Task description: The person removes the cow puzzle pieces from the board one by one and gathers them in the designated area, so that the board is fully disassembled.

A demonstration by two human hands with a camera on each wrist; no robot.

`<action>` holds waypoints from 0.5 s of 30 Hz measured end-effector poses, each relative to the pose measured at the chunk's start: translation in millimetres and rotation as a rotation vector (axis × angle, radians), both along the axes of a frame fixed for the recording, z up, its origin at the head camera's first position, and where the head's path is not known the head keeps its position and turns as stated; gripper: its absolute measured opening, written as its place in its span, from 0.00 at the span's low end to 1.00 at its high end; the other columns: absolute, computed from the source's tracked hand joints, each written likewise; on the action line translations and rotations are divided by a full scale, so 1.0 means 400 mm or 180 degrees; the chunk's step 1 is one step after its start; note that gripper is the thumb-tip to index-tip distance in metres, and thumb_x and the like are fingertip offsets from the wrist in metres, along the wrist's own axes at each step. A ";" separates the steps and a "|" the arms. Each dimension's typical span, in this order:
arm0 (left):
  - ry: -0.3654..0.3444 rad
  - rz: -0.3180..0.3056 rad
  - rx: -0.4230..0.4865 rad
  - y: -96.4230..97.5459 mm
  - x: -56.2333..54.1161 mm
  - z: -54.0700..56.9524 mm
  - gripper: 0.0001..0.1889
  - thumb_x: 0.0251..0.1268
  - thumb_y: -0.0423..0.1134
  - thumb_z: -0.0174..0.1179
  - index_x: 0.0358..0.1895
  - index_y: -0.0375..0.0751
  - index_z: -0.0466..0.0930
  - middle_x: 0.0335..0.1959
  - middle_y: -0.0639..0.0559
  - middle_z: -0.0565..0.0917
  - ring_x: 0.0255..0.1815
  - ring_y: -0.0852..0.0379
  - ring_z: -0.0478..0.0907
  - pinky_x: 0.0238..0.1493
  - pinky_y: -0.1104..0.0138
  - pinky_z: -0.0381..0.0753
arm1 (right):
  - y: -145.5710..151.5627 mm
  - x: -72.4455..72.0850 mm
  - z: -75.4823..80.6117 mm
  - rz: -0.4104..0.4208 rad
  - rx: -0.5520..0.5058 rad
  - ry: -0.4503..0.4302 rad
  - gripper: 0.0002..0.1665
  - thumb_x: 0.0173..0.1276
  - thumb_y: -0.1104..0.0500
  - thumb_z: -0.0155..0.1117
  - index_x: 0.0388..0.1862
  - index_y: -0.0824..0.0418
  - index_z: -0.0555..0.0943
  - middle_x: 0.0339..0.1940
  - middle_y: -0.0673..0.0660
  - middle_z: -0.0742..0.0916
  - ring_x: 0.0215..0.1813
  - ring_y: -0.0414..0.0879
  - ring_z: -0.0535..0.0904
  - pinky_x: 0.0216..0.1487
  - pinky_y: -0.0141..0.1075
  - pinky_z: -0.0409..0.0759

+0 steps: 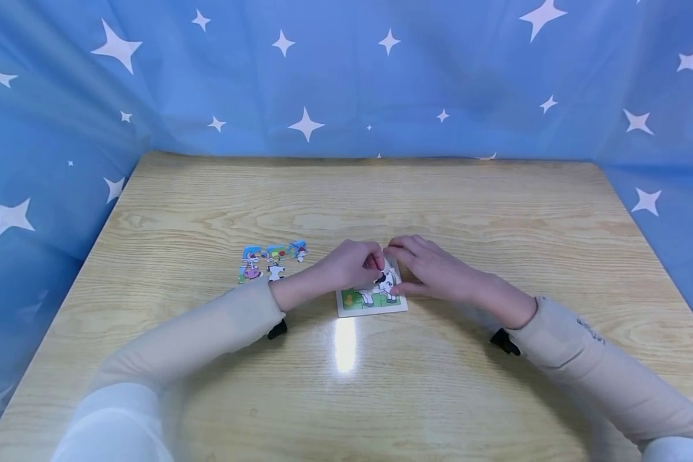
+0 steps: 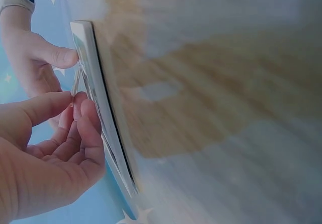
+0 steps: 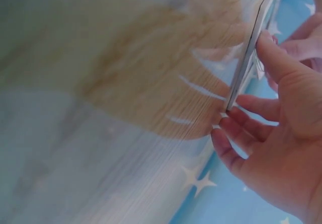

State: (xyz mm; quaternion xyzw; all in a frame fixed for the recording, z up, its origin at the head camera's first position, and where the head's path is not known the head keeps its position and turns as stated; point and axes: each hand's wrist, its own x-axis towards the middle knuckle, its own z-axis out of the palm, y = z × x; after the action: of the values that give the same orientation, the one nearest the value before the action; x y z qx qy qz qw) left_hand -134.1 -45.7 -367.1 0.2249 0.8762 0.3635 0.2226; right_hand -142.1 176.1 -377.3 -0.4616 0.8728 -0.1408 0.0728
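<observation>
A jigsaw puzzle board (image 1: pixel 373 312) with a pale border lies on the table, showing a black-and-white cow on green grass. Above it my left hand (image 1: pixel 352 264) pinches a thin puzzle piece (image 2: pixel 76 82) between thumb and fingers, tilted up from the board in the left wrist view. My right hand (image 1: pixel 436 269) holds the board at its right side: the thumb rests by the right edge and the fingers (image 3: pixel 251 102) curve round the far corner. Both hands cover the upper part of the picture.
Left of the board, partly behind the left forearm, lie several loose puzzle pieces (image 1: pixel 251 271) with cow and sky prints. The wooden table (image 1: pixel 427 385) carries a bright light reflection in front of the board. A blue curtain (image 1: pixel 346 77) with white stars hangs behind.
</observation>
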 end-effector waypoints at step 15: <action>-0.0143 0.0226 0.0123 -0.069 -0.002 0.006 0.03 0.69 0.28 0.64 0.41 0.37 0.82 0.34 0.51 0.83 0.36 0.58 0.77 0.38 0.71 0.75 | 0.000 0.000 -0.001 -0.0068 0.0020 -0.0139 0.43 0.66 0.47 0.75 0.70 0.72 0.72 0.66 0.66 0.76 0.69 0.61 0.69 0.69 0.57 0.68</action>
State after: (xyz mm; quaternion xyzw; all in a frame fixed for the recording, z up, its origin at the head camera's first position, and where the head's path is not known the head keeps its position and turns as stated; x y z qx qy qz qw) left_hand -135.0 -73.5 -364.6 0.1897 0.8713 0.3930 0.2247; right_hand -141.9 175.9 -377.7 -0.4488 0.8763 -0.1489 0.0918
